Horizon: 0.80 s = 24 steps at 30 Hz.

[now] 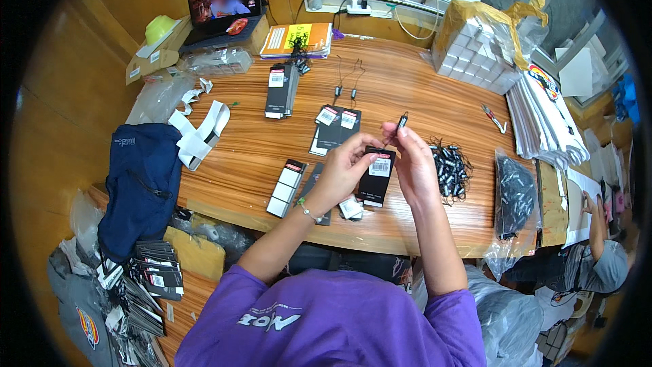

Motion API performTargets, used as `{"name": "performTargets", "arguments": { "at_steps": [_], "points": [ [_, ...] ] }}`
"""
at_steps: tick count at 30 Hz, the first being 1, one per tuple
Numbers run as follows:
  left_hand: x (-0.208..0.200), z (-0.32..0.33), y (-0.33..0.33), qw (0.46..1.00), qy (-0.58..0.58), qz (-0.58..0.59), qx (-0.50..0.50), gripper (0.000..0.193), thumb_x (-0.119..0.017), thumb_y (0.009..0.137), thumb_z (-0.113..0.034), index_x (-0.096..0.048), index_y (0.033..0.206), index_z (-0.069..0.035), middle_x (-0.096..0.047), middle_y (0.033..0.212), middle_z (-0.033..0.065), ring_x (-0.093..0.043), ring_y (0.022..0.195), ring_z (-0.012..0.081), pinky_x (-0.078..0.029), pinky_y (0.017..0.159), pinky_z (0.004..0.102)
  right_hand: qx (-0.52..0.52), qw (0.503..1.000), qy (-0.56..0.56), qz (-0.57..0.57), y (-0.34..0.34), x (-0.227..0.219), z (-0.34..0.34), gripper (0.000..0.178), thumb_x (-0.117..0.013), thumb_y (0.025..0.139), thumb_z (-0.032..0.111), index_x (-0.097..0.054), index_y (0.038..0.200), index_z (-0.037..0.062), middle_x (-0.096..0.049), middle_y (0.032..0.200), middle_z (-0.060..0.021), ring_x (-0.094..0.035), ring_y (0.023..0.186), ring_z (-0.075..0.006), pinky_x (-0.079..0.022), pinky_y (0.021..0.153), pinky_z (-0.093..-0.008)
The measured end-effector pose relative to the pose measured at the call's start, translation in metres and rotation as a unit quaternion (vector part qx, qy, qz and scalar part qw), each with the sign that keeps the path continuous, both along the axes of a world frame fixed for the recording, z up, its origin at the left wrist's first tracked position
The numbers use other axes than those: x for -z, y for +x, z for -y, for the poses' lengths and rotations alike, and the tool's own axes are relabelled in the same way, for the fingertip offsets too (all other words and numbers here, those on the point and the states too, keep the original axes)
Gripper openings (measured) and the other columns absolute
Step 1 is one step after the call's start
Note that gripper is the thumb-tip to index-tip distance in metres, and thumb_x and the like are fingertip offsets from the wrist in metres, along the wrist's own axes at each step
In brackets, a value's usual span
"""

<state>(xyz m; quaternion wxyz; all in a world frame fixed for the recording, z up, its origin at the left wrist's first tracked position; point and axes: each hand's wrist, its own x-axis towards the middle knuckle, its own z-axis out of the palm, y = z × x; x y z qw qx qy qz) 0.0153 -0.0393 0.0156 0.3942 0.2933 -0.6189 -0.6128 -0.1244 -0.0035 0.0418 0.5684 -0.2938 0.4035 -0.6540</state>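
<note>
A black hang tag (373,190) with a white barcode sticker is pinched at its upper edge by the fingers of my left hand (345,166). My right hand (415,156), just to the right, grips a small black string seal (403,121) between thumb and fingers. Its cord runs toward the tag's top, where fingers partly hide it. Beyond my hands lie two stickered tags (348,137) with corded seals (353,95) above them. A heap of black string seals (449,171) rests right of my right hand. Left of my left wrist are more tags (288,187) and a small pile of white stickers (351,208).
A stack of finished-looking tags (278,95) stands farther back. At right are a bag of seals (514,194), snips (494,119), folded white bundles (543,119) and wrapped white boxes (475,54). A navy bag (139,183) sits left, a screen (224,1) back left; another person (598,265) is far right.
</note>
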Motion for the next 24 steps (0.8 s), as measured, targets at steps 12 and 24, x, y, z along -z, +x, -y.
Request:
{"name": "performTargets", "arguments": {
  "at_steps": [12,24],
  "points": [
    [0.01,0.106,0.045,0.998,-0.019,0.038,0.043,0.021,-0.055,0.086,-0.003,-0.055,0.107,0.0,-0.063,0.094,0.0056,-0.059,0.086,0.0094,-0.049,0.075,0.0218,-0.025,0.996,-0.022,0.088,-0.004,-0.016,0.108,0.017,-0.046,0.093,0.023,-0.055,0.094,0.0086,-0.061,0.087,-0.0047,-0.057,0.089,-0.0154,-0.045,0.075,-0.0293],
    [0.057,0.152,0.018,0.988,-0.037,0.149,-0.032,0.02,-0.067,0.074,-0.008,-0.066,0.094,-0.003,-0.06,0.065,0.0058,-0.057,0.06,0.0145,-0.045,0.058,0.0272,0.006,0.998,0.016,-0.064,-0.035,0.008,0.218,0.015,-0.046,0.092,0.018,-0.057,0.094,0.0077,-0.058,0.073,0.0002,-0.05,0.056,-0.0079,-0.043,0.056,-0.0236]
  ]
}}
